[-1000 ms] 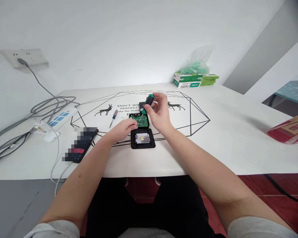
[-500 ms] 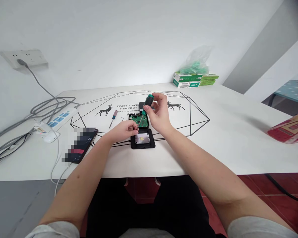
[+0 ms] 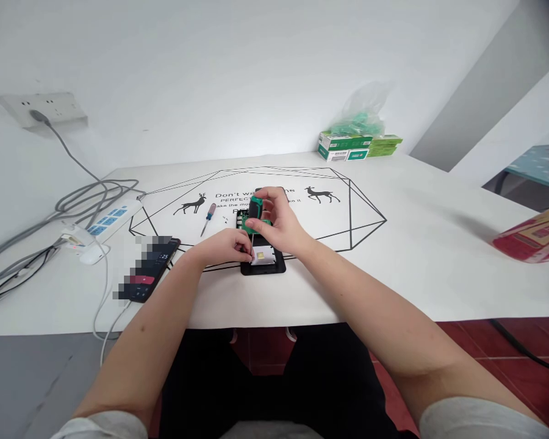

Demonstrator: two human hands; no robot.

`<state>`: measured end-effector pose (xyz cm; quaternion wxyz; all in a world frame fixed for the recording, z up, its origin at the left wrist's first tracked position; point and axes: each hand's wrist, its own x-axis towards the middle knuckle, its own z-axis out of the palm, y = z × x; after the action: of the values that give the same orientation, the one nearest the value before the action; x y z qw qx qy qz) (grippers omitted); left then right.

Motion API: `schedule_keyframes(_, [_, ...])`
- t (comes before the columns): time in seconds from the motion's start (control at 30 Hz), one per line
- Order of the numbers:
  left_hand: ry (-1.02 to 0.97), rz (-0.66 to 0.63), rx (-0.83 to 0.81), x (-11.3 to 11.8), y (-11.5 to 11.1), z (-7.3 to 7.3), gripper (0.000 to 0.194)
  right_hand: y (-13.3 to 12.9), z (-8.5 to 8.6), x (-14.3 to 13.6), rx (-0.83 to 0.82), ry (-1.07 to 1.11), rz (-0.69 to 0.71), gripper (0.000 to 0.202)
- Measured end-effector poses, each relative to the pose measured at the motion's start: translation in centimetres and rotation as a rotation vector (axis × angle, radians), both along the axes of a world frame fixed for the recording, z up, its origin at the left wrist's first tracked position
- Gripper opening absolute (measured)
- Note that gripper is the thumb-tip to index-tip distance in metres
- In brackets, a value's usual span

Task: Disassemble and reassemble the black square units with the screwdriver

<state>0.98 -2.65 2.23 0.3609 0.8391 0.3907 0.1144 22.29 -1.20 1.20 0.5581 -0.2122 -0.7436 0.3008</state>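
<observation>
My right hand (image 3: 281,222) grips a green-and-black screwdriver (image 3: 255,207), held nearly upright with its shaft pointing down. Beside the shaft's lower end, my left hand (image 3: 229,246) is closed in a pinch; what its fingertips hold, if anything, is too small to make out. Both hands work over a black plastic case half (image 3: 281,267) that carries a silver metal plate (image 3: 269,258) with a yellowish square. Just behind it, a green circuit board (image 3: 243,222) sits in another black housing, largely covered by my right hand. The screwdriver's tip is hidden at my left fingertips.
A smaller screwdriver (image 3: 210,214) lies left of the housing, near tiny dark screws (image 3: 226,219). Further left are a phone (image 3: 153,268), a power strip (image 3: 114,221) and coiled cables (image 3: 80,198). Green boxes (image 3: 345,146) stand by the wall; a red package (image 3: 533,241) sits far right.
My right hand has moved down and left, bringing the screwdriver from a slant to nearly upright. My left hand has shifted slightly down, to the left edge of the metal plate.
</observation>
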Motion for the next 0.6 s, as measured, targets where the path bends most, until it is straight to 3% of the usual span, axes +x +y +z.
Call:
schedule_keyframes(0.4, [0.049, -0.009, -0.066, 0.0, -0.4, 0.3, 0.013, -1.1, 0.5, -0.3, 0.152, -0.107, 0.087, 0.041])
schedule_keyframes(0.6, [0.038, 0.011, -0.064, -0.1, -0.5, 0.1, 0.012, -1.2, 0.3, -0.4, 0.122, -0.102, 0.126, 0.042])
